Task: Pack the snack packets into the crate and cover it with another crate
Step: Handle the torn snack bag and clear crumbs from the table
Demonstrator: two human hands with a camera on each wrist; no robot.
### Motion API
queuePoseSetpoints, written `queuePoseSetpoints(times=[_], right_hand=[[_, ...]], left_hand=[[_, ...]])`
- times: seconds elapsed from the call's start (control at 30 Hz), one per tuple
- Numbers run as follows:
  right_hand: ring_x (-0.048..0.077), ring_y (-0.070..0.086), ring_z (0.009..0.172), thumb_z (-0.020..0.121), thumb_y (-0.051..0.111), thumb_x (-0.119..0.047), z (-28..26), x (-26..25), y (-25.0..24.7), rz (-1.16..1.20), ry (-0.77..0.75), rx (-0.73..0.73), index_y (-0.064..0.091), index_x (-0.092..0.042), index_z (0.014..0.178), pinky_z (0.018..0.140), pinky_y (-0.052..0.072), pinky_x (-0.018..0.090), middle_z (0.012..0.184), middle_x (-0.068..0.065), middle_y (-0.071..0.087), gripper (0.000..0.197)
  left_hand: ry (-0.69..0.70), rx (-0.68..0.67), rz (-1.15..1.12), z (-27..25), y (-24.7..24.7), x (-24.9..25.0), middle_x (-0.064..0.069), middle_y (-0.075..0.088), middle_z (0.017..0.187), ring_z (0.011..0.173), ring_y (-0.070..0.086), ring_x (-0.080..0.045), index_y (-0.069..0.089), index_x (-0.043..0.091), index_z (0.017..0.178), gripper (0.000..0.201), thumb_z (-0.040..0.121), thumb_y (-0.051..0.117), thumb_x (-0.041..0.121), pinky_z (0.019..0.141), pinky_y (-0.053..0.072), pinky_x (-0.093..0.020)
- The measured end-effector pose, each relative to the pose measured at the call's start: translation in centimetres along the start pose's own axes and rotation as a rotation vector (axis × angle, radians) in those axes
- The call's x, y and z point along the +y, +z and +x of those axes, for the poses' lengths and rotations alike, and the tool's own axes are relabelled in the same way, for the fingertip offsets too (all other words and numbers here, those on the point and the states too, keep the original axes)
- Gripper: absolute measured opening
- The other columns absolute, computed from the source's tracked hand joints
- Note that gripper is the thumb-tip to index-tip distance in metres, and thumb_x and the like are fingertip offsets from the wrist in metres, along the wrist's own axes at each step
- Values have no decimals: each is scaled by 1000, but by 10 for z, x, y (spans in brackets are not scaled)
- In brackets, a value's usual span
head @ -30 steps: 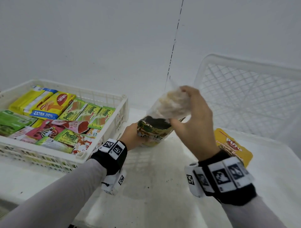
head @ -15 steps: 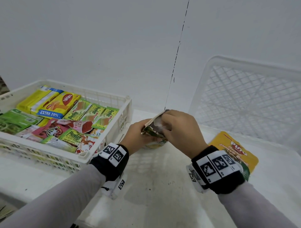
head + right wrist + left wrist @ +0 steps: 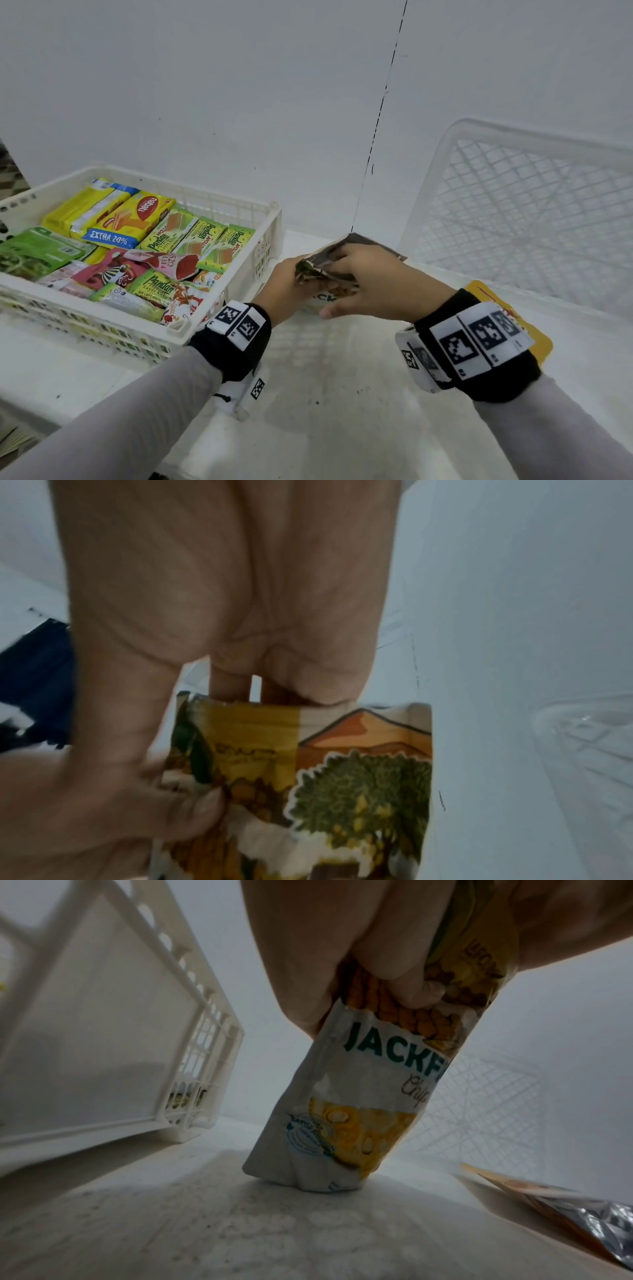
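Note:
A jackfruit chips pouch [image 3: 346, 253] stands upright on the white table, just right of the packed crate. My left hand [image 3: 291, 284] grips its left side below the top, fingers curled round it [image 3: 387, 969]. My right hand [image 3: 356, 277] lies over the folded-down top and pinches it, fingers behind the pouch [image 3: 356, 772] and thumb on its front. The white crate [image 3: 270, 219] at left holds several snack packets. A second, empty white crate [image 3: 531, 205] leans on the wall at right. A yellow snack packet [image 3: 541, 346] lies flat on the table behind my right wrist.
The wall stands close behind the pouch. The packed crate's side wall [image 3: 143, 1031] is a short way left of the pouch [image 3: 346, 1112]. The yellow packet [image 3: 561, 1213] lies to its right, the mesh crate [image 3: 486, 1096] behind it. Bare table lies in front of my hands.
My right hand came down from above the pouch, where it held a pale inner bag. That bag is out of sight and the pouch's top is folded down under my fingers.

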State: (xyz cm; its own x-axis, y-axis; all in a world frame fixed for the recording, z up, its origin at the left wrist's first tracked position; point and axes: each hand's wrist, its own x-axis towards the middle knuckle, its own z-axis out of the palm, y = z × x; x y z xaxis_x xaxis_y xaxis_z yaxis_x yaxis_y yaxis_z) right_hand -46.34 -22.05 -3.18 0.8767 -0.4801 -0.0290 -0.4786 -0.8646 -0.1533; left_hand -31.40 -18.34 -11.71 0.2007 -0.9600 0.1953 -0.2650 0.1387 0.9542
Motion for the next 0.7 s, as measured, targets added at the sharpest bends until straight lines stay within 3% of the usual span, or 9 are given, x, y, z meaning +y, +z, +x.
queuePoseSetpoints(times=[0.1, 0.17, 0.23, 0.3, 0.4, 0.5, 0.57, 0.7], right_hand=[[19, 57, 96, 80, 68, -24, 3, 1, 4, -125, 18, 26, 65, -13, 102, 79, 47, 29, 103, 1, 63, 24], [21, 60, 87, 82, 63, -14, 5, 1, 3, -166, 40, 25, 67, -13, 97, 73, 48, 31, 94, 3, 67, 16], [20, 54, 77, 83, 58, -10, 10, 0, -1, -188, 51, 6, 68, -11, 95, 64, 40, 27, 87, 4, 67, 15], [22, 48, 76, 85, 54, -8, 16, -1, -4, -233, 64, -41, 67, -10, 92, 65, 34, 25, 85, 7, 64, 15], [25, 49, 84, 85, 47, -2, 25, 2, -5, -250, 97, -116, 65, -7, 90, 66, 32, 25, 82, 9, 54, 19], [27, 51, 86, 85, 44, 0, 28, 6, -7, -223, 106, -175, 67, -4, 99, 66, 32, 26, 89, 14, 60, 27], [26, 49, 84, 85, 43, 0, 30, 10, -6, -216, 113, -206, 66, -5, 94, 69, 35, 26, 88, 12, 58, 26], [27, 54, 113, 87, 40, -1, 34, 19, -4, -220, 96, -233, 50, -12, 80, 93, 46, 34, 121, 10, 61, 17]], left_hand=[[-3, -14, 17, 2, 1, -1, -15, 70, 105, 100, 64, -27, 67, 4, 107, 39, 73, 71, 22, 91, 50, -44], [-9, -54, 44, 3, 1, -2, -16, 66, 114, 110, 60, -30, 62, 1, 116, 53, 71, 63, 31, 95, 47, -48], [-6, -67, 56, 3, 2, -1, -15, 66, 116, 112, 59, -31, 62, 4, 118, 53, 73, 61, 32, 95, 46, -49], [-5, -39, 55, 3, 2, -1, -16, 67, 111, 109, 60, -32, 64, 5, 115, 46, 76, 63, 30, 93, 48, -50], [46, -49, 59, 5, 2, -4, -12, 68, 110, 108, 62, -27, 66, 16, 112, 25, 87, 63, 11, 94, 48, -48], [33, -24, 92, 8, 0, -6, 3, 71, 98, 97, 65, -13, 65, 40, 97, 32, 87, 64, 10, 88, 50, -37], [5, -47, 130, 10, -3, -7, 13, 71, 89, 88, 66, -7, 65, 45, 90, 36, 81, 71, 11, 82, 53, -33], [-9, -103, 339, 14, 0, -4, -5, 69, 107, 102, 63, -21, 64, 21, 117, 54, 68, 78, 4, 88, 52, -34]])
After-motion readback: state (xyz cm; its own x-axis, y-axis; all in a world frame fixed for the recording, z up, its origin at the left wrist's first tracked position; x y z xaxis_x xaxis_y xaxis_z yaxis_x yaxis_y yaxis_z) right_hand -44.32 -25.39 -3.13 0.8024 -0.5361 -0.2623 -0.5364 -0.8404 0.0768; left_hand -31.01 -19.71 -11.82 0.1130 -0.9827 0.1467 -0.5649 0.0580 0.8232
